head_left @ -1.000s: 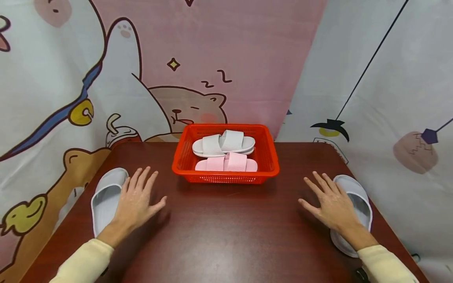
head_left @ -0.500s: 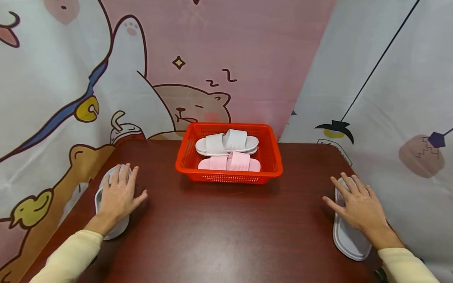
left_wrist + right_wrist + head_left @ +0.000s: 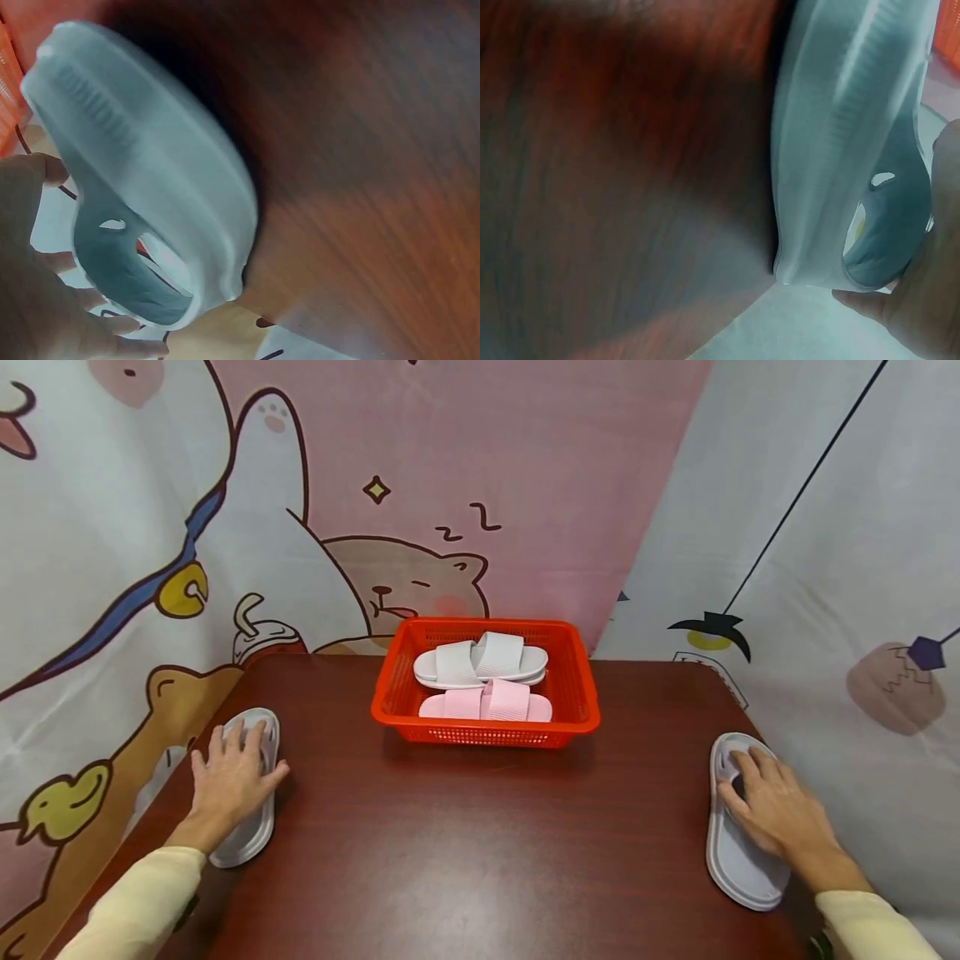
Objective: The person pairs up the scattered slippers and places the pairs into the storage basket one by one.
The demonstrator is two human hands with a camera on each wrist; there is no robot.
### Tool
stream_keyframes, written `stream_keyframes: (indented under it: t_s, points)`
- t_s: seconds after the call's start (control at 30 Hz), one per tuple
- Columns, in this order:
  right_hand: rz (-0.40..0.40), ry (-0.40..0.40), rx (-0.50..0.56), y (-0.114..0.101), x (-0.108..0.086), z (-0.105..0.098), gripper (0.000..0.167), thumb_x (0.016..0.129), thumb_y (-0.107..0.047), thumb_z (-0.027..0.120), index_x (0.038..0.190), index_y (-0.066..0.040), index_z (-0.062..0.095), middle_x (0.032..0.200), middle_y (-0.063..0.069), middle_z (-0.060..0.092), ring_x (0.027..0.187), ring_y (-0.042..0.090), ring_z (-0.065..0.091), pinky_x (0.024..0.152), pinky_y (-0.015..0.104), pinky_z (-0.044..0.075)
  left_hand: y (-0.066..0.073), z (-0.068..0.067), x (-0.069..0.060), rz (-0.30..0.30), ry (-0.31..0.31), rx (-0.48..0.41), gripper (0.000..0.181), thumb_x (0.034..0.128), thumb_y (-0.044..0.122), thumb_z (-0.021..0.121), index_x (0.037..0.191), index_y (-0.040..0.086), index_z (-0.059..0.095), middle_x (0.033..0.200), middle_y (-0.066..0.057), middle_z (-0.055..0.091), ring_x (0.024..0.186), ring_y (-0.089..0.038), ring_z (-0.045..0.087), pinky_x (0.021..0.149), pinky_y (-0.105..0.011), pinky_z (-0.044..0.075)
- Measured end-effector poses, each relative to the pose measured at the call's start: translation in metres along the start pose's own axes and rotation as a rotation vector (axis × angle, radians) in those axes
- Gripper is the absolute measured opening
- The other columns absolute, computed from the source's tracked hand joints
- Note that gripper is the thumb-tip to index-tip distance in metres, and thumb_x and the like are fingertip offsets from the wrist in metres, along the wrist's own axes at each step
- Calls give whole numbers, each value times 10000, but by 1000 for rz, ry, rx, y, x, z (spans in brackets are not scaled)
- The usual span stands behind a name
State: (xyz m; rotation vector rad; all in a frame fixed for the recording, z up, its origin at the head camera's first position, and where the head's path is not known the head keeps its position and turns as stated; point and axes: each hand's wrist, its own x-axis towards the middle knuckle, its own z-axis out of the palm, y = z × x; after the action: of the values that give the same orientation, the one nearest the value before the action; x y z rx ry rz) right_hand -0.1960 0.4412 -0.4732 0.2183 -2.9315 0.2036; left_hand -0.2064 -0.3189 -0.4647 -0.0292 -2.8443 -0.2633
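Observation:
At the left of the table a pale grey slipper [image 3: 247,839] lies with my left hand [image 3: 232,781] over its upper, fingers spread. In the left wrist view, the slipper [image 3: 157,150] shows its thick side and the hollow under its upper, with my fingers beyond it. A matching grey slipper [image 3: 738,860] lies at the right. My right hand [image 3: 780,806] rests over its upper, fingers bent a little and thumb by the opening. The right wrist view has this slipper [image 3: 810,150] side-on, with fingers at one end; no firm grip shows.
A red plastic basket [image 3: 487,735] stands at the back middle of the dark brown table [image 3: 487,827]. White slippers [image 3: 453,664] and pink slippers [image 3: 506,700] lie in it. A cartoon-printed cloth [image 3: 555,485] hangs behind and at the sides.
Both hands have moved outward, away from each other, and onto the two grey slippers. The right fingers have bent more over the upper. The basket stays in place; the head view has shifted slightly.

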Motion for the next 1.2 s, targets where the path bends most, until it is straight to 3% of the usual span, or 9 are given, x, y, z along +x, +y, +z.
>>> stream_keyframes:
  t_s: [0.3, 0.67, 1.2]
  points:
    - [-26, 54, 4, -4, -2, 3, 425, 1050, -279, 465, 1338, 34, 466, 1348, 366, 411, 1209, 589, 378, 936, 754, 326, -11, 4, -3, -9, -68, 16, 693, 914, 340, 692, 1447, 0, 407, 1461, -379, 319, 1285, -627, 298, 919, -803, 297]
    - [-22, 2, -40, -5, 1, -1, 470, 1069, -368, 469, 1358, 3, 467, 1336, 349, 428, 1191, 583, 398, 898, 762, 350, -10, -2, 6, -19, -117, 57, 713, 904, 449, 713, 1408, 25, 440, 1365, -384, 365, 1147, -666, 354, 790, -785, 371]
    - [40, -26, -62, -10, 4, -4, 540, 1059, -460, 462, 1348, -3, 470, 1294, 346, 448, 1178, 577, 397, 847, 780, 361, -2, 2, 9, -66, -98, 83, 732, 881, 488, 718, 1387, 30, 453, 1320, -400, 368, 1093, -698, 358, 746, -781, 380]
